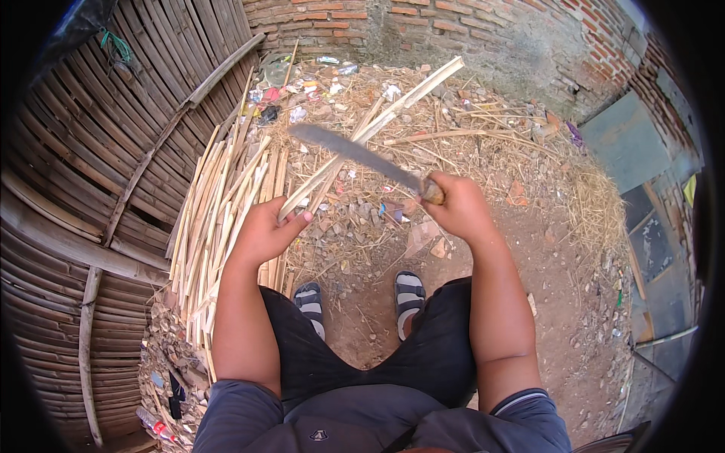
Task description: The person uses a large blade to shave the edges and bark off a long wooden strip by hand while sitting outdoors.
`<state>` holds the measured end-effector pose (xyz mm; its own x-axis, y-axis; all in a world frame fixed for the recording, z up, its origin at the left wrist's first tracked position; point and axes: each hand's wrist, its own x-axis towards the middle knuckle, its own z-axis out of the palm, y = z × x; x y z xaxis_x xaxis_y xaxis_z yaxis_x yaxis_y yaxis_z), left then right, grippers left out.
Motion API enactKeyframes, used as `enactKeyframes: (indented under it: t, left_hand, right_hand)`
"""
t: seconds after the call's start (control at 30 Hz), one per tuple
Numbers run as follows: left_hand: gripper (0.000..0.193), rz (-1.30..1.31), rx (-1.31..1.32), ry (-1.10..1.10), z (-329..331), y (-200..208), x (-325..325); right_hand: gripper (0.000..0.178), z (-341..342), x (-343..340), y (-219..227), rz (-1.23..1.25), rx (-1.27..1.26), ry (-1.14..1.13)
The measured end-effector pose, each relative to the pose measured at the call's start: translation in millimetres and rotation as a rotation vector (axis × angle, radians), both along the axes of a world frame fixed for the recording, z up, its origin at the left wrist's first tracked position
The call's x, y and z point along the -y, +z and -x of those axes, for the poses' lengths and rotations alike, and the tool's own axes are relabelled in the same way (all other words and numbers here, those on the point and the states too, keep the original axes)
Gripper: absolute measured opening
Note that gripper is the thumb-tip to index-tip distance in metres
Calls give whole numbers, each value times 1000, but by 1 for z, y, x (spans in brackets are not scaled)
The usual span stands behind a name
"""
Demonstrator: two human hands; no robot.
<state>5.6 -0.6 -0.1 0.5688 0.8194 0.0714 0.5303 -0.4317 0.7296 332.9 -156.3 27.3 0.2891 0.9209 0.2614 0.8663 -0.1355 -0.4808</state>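
Note:
My left hand (276, 226) is closed around the near end of a long, pale split bamboo strip (411, 96), which slants up and away to the right. In my right hand (458, 205) is the wooden handle of a machete (362, 156). Its dark, broad blade points to the upper left and crosses over the strip near the middle; whether the two touch I cannot tell. Beside my left arm lies a large pile of similar bamboo strips (219, 219), stretching away along the wall.
A bamboo slat wall (143, 98) stands at the left and a brick wall (445, 30) at the back. Straw and shavings (483, 128) mixed with litter cover the ground. Grey panels (627, 140) lean at the right. My sandalled feet (409, 298) are apart below my hands.

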Motion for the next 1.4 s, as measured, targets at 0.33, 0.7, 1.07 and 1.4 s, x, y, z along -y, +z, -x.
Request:
enactKeyframes:
  t: [0.33,0.7,1.07,1.4]
  left_hand:
    - [40,12,-29,32,2,2,-2]
    - [30,85,40,22,2,6,4]
    - [47,-204,-84,150,13,19,9]
    - [56,-227,-132,209,30,16,10]
  right_hand:
    - [29,-39,5,-1,-127,-32,-198]
    - [29,-23,3,-5,-98,-49,-37]
    - [32,-17,10,3,-87,77,-60]
    - [32,-20,9,4,-137,-115,-94]
